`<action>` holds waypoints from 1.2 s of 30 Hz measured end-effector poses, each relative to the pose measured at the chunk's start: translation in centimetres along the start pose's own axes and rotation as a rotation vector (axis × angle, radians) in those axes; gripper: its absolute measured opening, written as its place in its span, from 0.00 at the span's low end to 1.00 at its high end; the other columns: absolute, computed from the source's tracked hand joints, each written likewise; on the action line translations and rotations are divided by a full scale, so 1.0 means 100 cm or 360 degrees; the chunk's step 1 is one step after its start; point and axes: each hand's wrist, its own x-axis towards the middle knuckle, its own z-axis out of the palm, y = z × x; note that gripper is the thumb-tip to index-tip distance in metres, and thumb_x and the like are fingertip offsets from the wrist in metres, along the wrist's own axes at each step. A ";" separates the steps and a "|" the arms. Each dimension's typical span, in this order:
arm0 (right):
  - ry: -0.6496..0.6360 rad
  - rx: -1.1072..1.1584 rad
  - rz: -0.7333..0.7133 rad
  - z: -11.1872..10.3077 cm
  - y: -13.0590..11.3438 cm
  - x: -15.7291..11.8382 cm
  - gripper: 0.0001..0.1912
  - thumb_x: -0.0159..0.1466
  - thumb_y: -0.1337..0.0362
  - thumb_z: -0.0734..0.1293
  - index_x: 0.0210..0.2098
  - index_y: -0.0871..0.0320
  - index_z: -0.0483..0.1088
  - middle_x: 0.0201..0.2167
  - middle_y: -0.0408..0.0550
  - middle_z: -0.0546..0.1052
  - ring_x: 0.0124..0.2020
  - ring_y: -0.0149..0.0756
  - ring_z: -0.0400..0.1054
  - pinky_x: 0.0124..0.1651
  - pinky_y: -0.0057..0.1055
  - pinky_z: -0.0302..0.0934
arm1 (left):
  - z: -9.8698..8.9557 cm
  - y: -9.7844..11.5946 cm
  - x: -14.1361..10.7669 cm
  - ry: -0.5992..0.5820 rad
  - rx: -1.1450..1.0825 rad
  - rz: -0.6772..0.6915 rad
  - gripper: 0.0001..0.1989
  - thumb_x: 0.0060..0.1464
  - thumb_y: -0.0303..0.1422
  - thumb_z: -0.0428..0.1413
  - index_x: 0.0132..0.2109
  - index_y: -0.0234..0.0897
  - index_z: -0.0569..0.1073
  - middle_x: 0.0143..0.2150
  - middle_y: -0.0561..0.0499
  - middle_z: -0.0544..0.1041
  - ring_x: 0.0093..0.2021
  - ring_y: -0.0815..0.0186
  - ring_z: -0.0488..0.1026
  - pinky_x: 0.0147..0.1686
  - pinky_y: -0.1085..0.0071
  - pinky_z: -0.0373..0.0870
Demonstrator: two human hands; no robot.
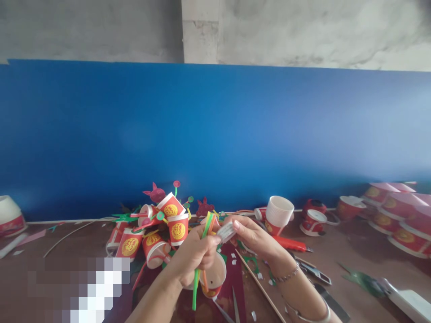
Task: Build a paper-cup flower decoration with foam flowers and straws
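Observation:
My left hand [197, 255] is closed around a bundle of thin green, yellow and orange drinking straws [195, 291], which stick out above and below the fist. A small whitish piece with faint print [226, 232], perhaps a sticker sheet, lies between the two hands. My right hand [251, 233] pinches its right edge between thumb and fingers, while the left thumb touches its other side. Just below my hands stands an open paper cup [215, 273], partly hidden by the left hand. Scissor blades [235, 305] point up from the bottom edge.
Red-and-white paper cups with coloured cutouts [170, 206] are heaped at left. A white cup stack [280, 208], an orange cutter [292, 243], a wooden stick [259, 285] and a green-and-white tool [387, 287] lie rightward. More cups [397, 215] stand far right. Behind rises a blue panel [215, 134].

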 end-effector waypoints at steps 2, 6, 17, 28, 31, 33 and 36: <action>-0.0034 0.0068 -0.0006 0.001 0.000 -0.002 0.20 0.62 0.47 0.61 0.32 0.59 0.68 0.23 0.41 0.66 0.24 0.28 0.58 0.27 0.25 0.54 | -0.001 0.001 0.000 0.0008 -0.0066 0.0019 0.14 0.42 0.36 0.59 0.32 0.39 0.60 0.13 0.68 0.49 0.14 0.81 0.37 0.13 0.80 0.34; -0.0101 0.0002 0.0062 0.002 -0.009 -0.006 0.18 0.64 0.49 0.59 0.38 0.57 0.68 0.26 0.42 0.67 0.25 0.28 0.60 0.28 0.26 0.57 | -0.004 0.002 0.000 -0.0028 -0.0112 0.0017 0.18 0.43 0.40 0.60 0.30 0.40 0.57 0.14 0.68 0.48 0.14 0.81 0.37 0.13 0.80 0.33; -0.0018 -0.1034 0.0025 0.004 -0.028 -0.016 0.09 0.63 0.56 0.63 0.33 0.54 0.70 0.26 0.41 0.69 0.25 0.30 0.58 0.27 0.27 0.54 | -0.009 0.002 0.003 0.0006 0.0216 -0.0225 0.16 0.45 0.40 0.60 0.34 0.39 0.60 0.15 0.67 0.51 0.15 0.80 0.40 0.15 0.78 0.33; -0.0021 -0.1024 0.0079 0.002 -0.031 -0.016 0.10 0.63 0.57 0.64 0.35 0.56 0.71 0.25 0.40 0.70 0.24 0.27 0.59 0.25 0.24 0.53 | -0.013 -0.001 0.003 -0.0117 0.0159 -0.0263 0.16 0.44 0.41 0.59 0.30 0.39 0.59 0.14 0.67 0.51 0.14 0.80 0.39 0.14 0.77 0.33; 0.0034 -0.1368 0.0055 0.010 -0.036 -0.019 0.09 0.63 0.57 0.64 0.34 0.55 0.72 0.25 0.40 0.70 0.25 0.28 0.59 0.27 0.26 0.52 | -0.010 -0.001 0.003 0.0060 0.0347 -0.0241 0.14 0.45 0.38 0.59 0.34 0.39 0.62 0.15 0.66 0.53 0.15 0.79 0.41 0.15 0.76 0.34; 0.0085 -0.1426 0.0032 0.013 -0.036 -0.019 0.09 0.63 0.58 0.64 0.34 0.56 0.71 0.23 0.40 0.69 0.24 0.28 0.58 0.27 0.26 0.51 | -0.008 -0.001 0.004 0.0104 0.0354 -0.0198 0.14 0.45 0.38 0.59 0.35 0.38 0.63 0.15 0.66 0.53 0.15 0.79 0.41 0.16 0.76 0.34; 0.0141 -0.1195 0.0075 0.011 -0.032 -0.017 0.09 0.61 0.58 0.66 0.36 0.56 0.69 0.23 0.39 0.66 0.24 0.28 0.57 0.26 0.25 0.52 | -0.009 -0.001 0.004 0.0009 0.0161 -0.0183 0.16 0.43 0.39 0.60 0.32 0.39 0.60 0.14 0.67 0.51 0.15 0.79 0.39 0.15 0.76 0.33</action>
